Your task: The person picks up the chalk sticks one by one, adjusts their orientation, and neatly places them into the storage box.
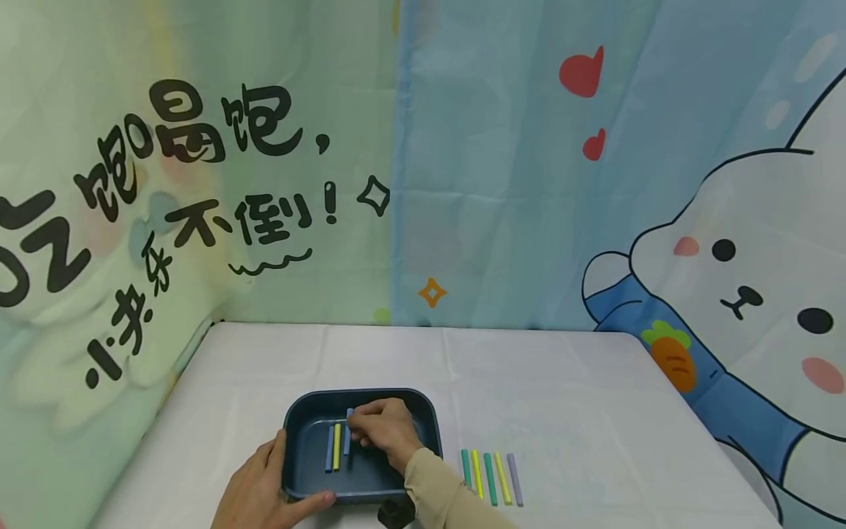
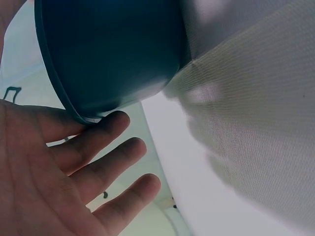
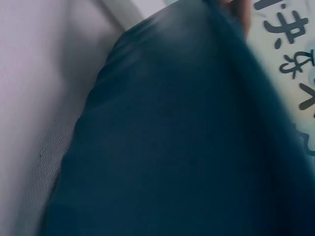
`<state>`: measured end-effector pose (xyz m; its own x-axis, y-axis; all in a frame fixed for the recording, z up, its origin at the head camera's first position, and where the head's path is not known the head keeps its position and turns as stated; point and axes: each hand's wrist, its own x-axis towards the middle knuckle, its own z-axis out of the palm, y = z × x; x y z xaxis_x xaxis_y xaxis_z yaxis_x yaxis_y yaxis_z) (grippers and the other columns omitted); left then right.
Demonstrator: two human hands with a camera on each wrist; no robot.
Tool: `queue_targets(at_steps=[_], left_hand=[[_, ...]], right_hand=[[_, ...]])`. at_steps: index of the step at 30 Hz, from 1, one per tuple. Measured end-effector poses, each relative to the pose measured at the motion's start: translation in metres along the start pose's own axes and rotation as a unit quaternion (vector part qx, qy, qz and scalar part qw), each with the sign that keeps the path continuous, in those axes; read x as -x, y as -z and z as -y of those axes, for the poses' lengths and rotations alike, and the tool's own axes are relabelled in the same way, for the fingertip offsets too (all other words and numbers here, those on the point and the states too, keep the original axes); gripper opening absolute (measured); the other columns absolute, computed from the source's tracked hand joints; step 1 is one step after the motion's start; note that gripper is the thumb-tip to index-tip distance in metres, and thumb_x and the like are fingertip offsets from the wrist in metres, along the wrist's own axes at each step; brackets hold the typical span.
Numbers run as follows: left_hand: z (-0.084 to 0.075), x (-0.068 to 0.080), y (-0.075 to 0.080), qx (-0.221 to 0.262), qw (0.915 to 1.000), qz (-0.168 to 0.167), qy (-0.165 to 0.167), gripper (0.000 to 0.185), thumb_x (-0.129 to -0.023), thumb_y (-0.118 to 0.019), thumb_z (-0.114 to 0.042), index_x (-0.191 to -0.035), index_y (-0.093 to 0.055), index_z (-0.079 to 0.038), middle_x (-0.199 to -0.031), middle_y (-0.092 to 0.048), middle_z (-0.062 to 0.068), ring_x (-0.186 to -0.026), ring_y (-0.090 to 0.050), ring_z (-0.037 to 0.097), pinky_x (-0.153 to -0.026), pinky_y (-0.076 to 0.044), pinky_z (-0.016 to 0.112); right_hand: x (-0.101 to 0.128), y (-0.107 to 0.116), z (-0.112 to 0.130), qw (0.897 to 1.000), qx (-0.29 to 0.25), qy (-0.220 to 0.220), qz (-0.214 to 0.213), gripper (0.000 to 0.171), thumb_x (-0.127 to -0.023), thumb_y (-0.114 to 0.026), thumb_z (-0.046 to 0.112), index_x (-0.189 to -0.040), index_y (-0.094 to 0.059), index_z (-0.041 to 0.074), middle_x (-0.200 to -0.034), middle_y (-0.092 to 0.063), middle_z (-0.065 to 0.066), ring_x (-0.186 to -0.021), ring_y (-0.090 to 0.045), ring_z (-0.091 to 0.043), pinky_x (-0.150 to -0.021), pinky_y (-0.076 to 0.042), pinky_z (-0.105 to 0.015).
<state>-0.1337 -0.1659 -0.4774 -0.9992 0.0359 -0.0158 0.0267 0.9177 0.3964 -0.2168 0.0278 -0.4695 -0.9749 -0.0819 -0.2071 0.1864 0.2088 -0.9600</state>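
While the right hand [image 1: 388, 432] pinches a blue stick [image 1: 346, 439] inside the tray [image 1: 370, 483], a clumsy release could skew the yellow stick [image 1: 337, 447] there; the left hand [image 1: 264, 485] loosely touches the tray's left side.

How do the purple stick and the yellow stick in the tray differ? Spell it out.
Colour: the purple stick is pale purple; the yellow stick is bright yellow.
Place: the purple stick lies on the white table; the yellow stick lies inside the tray.
Pose: seen from the head, the purple stick slants, its near end further right; the yellow stick runs nearly straight up the picture.
Shared: both are thin and straight.
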Motion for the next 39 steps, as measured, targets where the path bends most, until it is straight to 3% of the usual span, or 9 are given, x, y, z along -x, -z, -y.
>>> queue_targets(at_steps=[11, 22, 28, 39], left_hand=[[-0.001, 0.000, 0.000, -0.006, 1.0000, 0.006, 0.000, 0.131, -0.071, -0.065, -0.085, -0.148, -0.035, 0.017, -0.135, -0.054, 0.033, -0.118, -0.059, 0.043, -0.094, -0.052, 0.055], [0.000, 0.001, 0.001, 0.001, 0.9999, 0.010, -0.002, 0.129, -0.073, -0.066, -0.083, -0.148, -0.034, 0.017, -0.134, -0.054, 0.033, -0.116, -0.060, 0.042, -0.092, -0.054, 0.054], [-0.001, 0.001, 0.000, 0.003, 0.9999, 0.013, 0.008, 0.130, -0.073, -0.066, -0.084, -0.149, -0.034, 0.017, -0.134, -0.053, 0.033, -0.116, -0.059, 0.043, -0.092, -0.053, 0.055], [0.002, 0.003, -0.002, 0.004, 0.9999, -0.010, -0.012, 0.127, -0.073, -0.067, -0.082, -0.147, -0.037, 0.016, -0.133, -0.056, 0.031, -0.115, -0.060, 0.041, -0.091, -0.054, 0.053]], right_hand=[[-0.005, -0.009, -0.011, 0.998, 0.060, -0.005, -0.021, 0.005, -0.077, -0.076, -0.004, -0.082, -0.074, -0.004, -0.063, -0.068, -0.005, -0.053, -0.062, -0.009, -0.048, -0.051, -0.021], [-0.001, -0.016, -0.009, 0.992, 0.121, 0.015, -0.043, 0.007, -0.077, -0.079, -0.005, -0.075, -0.075, 0.001, -0.059, -0.065, -0.002, -0.052, -0.061, -0.009, -0.048, -0.052, -0.022], [-0.001, -0.017, -0.009, 0.991, 0.125, 0.023, -0.040, 0.007, -0.079, -0.079, -0.004, -0.076, -0.075, 0.001, -0.060, -0.065, -0.001, -0.052, -0.061, -0.008, -0.048, -0.053, -0.022], [-0.001, -0.016, -0.009, 0.992, 0.118, 0.021, -0.035, 0.004, -0.078, -0.077, -0.002, -0.076, -0.074, -0.001, -0.059, -0.065, -0.003, -0.049, -0.060, -0.010, -0.047, -0.052, -0.023]])
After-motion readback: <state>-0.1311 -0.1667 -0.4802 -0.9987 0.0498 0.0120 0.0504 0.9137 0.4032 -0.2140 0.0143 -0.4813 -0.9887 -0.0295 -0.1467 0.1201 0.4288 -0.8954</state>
